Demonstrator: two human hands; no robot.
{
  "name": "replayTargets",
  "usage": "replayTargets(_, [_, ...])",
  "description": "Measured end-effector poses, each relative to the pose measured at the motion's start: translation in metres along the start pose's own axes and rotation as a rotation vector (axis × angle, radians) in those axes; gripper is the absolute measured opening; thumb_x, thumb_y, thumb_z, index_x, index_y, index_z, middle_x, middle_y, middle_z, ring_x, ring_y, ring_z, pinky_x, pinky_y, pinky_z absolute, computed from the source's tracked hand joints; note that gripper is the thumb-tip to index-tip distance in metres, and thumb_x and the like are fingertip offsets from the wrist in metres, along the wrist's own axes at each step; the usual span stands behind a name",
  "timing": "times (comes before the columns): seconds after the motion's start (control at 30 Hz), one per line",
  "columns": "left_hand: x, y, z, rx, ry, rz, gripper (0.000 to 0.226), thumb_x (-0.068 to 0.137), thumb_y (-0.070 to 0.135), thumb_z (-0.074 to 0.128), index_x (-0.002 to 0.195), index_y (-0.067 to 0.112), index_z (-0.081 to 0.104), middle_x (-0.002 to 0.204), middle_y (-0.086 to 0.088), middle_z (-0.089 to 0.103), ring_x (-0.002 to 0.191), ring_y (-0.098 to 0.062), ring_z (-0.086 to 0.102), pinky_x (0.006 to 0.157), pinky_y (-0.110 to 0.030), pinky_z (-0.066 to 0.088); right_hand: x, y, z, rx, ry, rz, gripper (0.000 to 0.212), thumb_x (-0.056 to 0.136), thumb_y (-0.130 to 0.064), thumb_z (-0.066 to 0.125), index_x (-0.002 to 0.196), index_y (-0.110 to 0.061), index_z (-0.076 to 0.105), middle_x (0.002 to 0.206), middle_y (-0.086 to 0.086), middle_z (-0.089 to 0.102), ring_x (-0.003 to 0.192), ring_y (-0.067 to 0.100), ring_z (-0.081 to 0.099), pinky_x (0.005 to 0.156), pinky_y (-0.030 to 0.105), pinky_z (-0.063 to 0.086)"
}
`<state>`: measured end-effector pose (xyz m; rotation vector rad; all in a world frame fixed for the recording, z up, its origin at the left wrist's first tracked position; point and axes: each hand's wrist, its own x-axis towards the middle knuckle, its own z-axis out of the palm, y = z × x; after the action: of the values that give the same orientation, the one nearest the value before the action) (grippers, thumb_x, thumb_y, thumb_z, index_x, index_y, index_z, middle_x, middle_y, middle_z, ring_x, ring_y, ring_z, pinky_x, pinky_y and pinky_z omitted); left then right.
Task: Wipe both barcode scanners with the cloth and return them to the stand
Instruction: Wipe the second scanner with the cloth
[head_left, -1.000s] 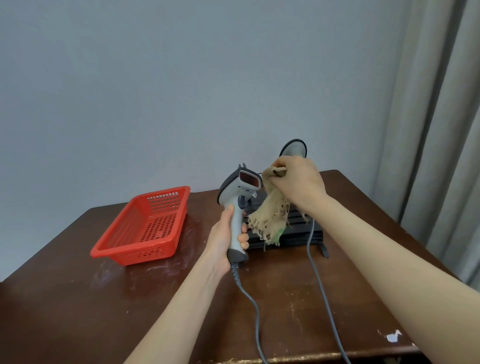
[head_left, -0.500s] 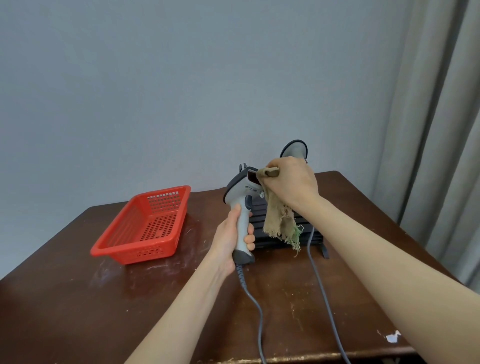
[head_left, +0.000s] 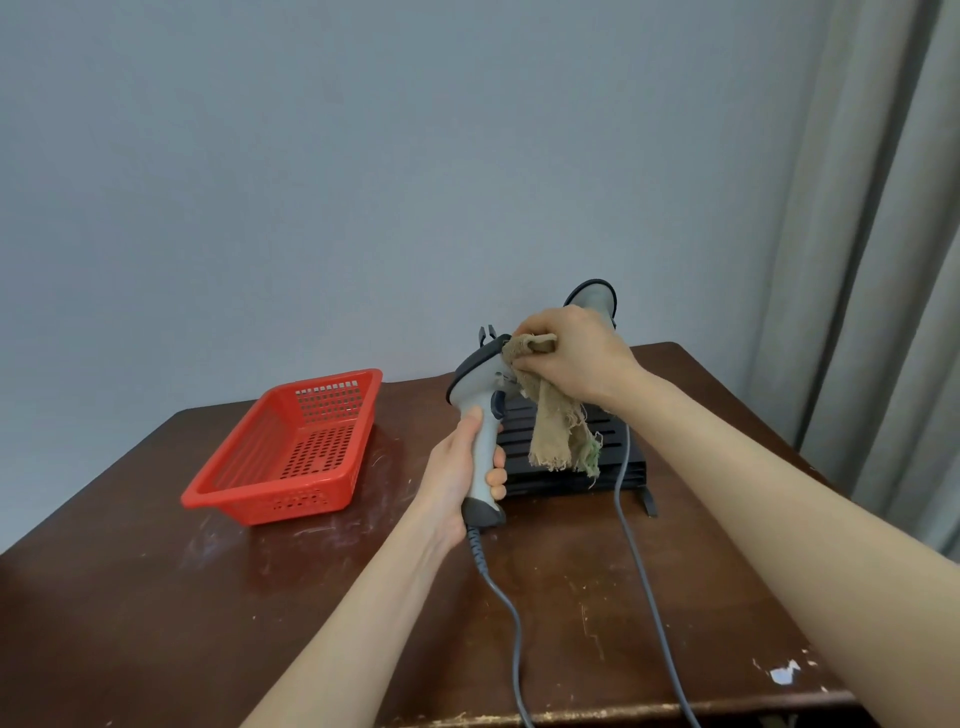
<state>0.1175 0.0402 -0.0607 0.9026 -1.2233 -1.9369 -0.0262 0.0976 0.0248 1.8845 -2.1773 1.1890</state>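
Brown counter (head_left: 156, 597): left hand (head_left: 457, 478) fingers clamped on scanner (head_left: 480, 410) handle; right hand (head_left: 566, 358) fingers pinch cloth (head_left: 558, 431) against its head.

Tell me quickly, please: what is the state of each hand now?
Left hand: closed around the handle of the scanner, held upright.
Right hand: closed on the cloth, pressing it against the scanner's head.

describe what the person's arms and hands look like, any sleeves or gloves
Both forearms are bare as far as the frame shows: no sleeves in view. The left hand and right hand wear no gloves, and no rings, watch or bracelet are visible.
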Motion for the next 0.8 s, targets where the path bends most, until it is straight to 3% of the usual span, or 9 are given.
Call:
replayTargets(0.1, [0.0, -0.001, 0.0, 0.004, 0.003, 0.003, 0.038, 0.096, 0.041, 0.05, 0.112, 0.008, 0.055, 0.056, -0.003, 0.05, 0.038, -0.011, 0.039, 0.035, -0.021, 0.036, 0.0, 0.004, -0.002, -0.17, -0.031, 0.005, 0.016, 0.088, -0.025, 0.061, 0.101, -0.024, 0.07, 0.099, -0.002, 0.068, 0.096, 0.019, 0.058, 0.072, 0.03, 0.04])
replayTargets(0.3, [0.0, 0.001, -0.001, 0.033, 0.02, 0.035, 0.037, 0.095, 0.04, 0.052, 0.11, 0.006, 0.057, 0.056, -0.003, 0.052, 0.039, -0.012, 0.04, 0.036, -0.021, 0.037, -0.001, 0.008, 0.0, -0.401, -0.011, 0.055, 0.015, 0.088, -0.022, 0.056, 0.091, -0.024, 0.071, 0.084, 0.001, 0.064, 0.081, 0.024, 0.056, 0.061, 0.03, 0.041])
replayTargets(0.43, [0.001, 0.003, -0.002, -0.003, 0.031, 0.031, 0.034, 0.095, 0.039, 0.051, 0.108, 0.008, 0.057, 0.056, -0.003, 0.05, 0.039, -0.011, 0.038, 0.036, -0.021, 0.035, 0.002, 0.014, 0.0, -0.412, 0.146, 0.137, 0.018, 0.09, -0.026, 0.052, 0.092, -0.021, 0.07, 0.083, 0.004, 0.062, 0.073, 0.025, 0.049, 0.062, 0.03, 0.039])
replayTargets(0.53, [0.001, 0.004, -0.002, -0.009, 0.033, 0.032, 0.034, 0.096, 0.039, 0.05, 0.107, 0.008, 0.057, 0.055, -0.003, 0.05, 0.038, -0.011, 0.038, 0.035, -0.021, 0.035, -0.002, 0.013, 0.002, -0.279, 0.146, 0.103, 0.02, 0.089, -0.03, 0.051, 0.097, -0.026, 0.07, 0.091, 0.001, 0.066, 0.077, 0.019, 0.046, 0.064, 0.03, 0.042])
replayTargets(0.8, [-0.001, 0.005, 0.001, -0.001, 0.034, 0.043, 0.034, 0.095, 0.038, 0.052, 0.108, 0.007, 0.057, 0.054, -0.003, 0.051, 0.038, -0.012, 0.039, 0.036, -0.021, 0.036, -0.003, 0.014, 0.012, -0.42, 0.056, -0.013, 0.023, 0.093, -0.024, 0.052, 0.109, -0.027, 0.068, 0.107, -0.001, 0.06, 0.096, 0.023, 0.058, 0.066, 0.029, 0.035])
